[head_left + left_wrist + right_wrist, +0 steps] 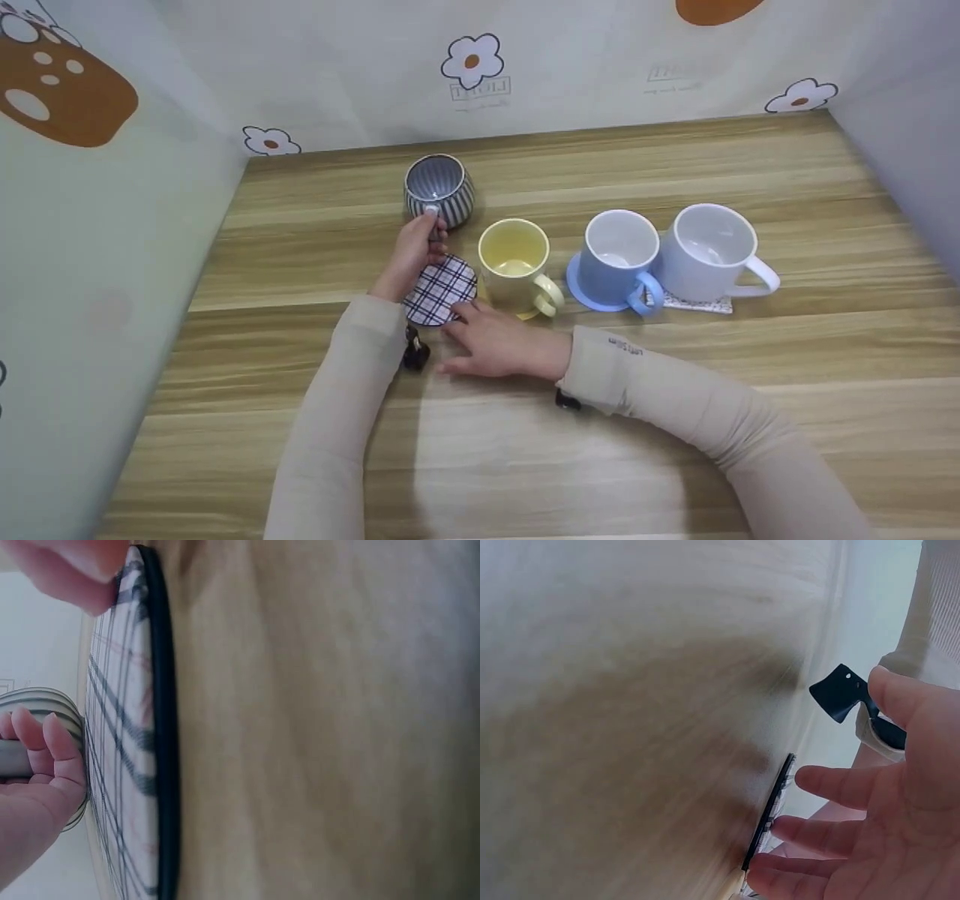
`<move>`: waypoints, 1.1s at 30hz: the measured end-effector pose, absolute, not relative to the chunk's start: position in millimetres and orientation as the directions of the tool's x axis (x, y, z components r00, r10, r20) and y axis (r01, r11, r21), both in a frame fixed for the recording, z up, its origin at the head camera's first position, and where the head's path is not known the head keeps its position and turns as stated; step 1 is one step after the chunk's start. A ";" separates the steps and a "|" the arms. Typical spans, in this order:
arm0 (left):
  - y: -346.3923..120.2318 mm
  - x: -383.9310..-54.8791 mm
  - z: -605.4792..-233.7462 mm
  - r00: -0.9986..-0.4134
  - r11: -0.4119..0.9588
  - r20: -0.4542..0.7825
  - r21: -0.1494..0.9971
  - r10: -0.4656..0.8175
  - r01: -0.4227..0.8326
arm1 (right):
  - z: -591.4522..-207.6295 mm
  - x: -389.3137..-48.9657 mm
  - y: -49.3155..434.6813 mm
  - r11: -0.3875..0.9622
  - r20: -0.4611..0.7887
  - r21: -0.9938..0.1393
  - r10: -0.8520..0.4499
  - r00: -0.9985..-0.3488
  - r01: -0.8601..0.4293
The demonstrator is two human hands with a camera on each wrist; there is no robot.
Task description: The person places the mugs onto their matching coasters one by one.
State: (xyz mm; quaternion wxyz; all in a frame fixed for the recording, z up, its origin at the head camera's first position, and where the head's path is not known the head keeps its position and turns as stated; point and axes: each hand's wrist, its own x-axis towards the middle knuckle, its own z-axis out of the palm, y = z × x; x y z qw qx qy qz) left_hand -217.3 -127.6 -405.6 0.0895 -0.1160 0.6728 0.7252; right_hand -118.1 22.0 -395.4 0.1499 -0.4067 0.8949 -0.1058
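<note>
My left hand (416,251) holds the handle of a grey-and-white striped mug (454,206), behind a round plaid coaster (435,296). In the left wrist view, the fingers (56,742) curl round that handle. My right hand (499,343) lies low at the coaster's near right edge, fingers spread and reaching onto it. From the right wrist view, its fingers (821,832) look fairly straight beside the dark-edged coaster (769,814). A yellow mug (514,281) stands just right of the plaid coaster, on a yellow coaster mostly hidden beneath it.
Farther right, a blue mug (611,274) stands on a round blue coaster (580,289). Beside it, a white mug (705,262) rests on a patterned square coaster (709,304). Patterned fabric walls (360,82) border the wooden table (315,225) at the back and sides.
</note>
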 end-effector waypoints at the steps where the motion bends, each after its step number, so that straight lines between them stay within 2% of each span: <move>1: -127.5 -217.1 -405.5 -0.957 -0.082 -0.289 0.955 -0.027 -0.286 | -395.3 -118.0 21.9 0.648 -0.182 -0.311 -0.758 -0.626 -0.695; 12: -124.5 -217.4 -406.6 -0.959 -0.140 -0.281 0.952 -0.044 -0.272 | -396.5 -118.9 21.9 0.626 -0.130 -0.262 -0.777 -0.616 -0.735; 22: -122.6 -217.2 -409.3 -0.972 -0.062 -0.209 0.977 -0.110 -0.204 | -396.2 -118.1 21.1 0.610 -0.117 -0.200 -0.792 -0.600 -0.767; 33: -125.0 -214.2 -410.7 -0.981 -0.080 -0.147 0.987 -0.128 -0.138 | -396.2 -118.1 22.6 0.583 -0.093 -0.161 -0.812 -0.576 -0.796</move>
